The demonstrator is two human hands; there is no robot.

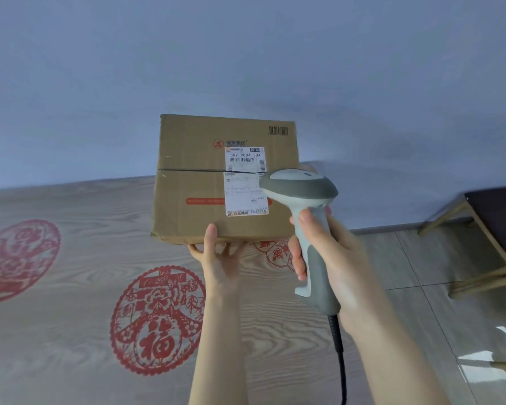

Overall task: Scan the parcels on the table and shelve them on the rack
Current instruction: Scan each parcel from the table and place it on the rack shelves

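Plain wall (246, 54) at the back. Below it, big table (70, 331) with round red prints. Over its far side, a brown box (193, 176), wider than tall, front turned this way. Taped shut, insides hidden. Gray scanner (301, 185) in front of the box's right side, head close to the white label (244, 182) and aimed at it. Right hand (324, 252) wrapped tight round the scanner grip, nearer to the label. Left hand (216, 255) gripping the box's low edge, thumb on front, fingers under. Likely mid-scan. No rack in sight.
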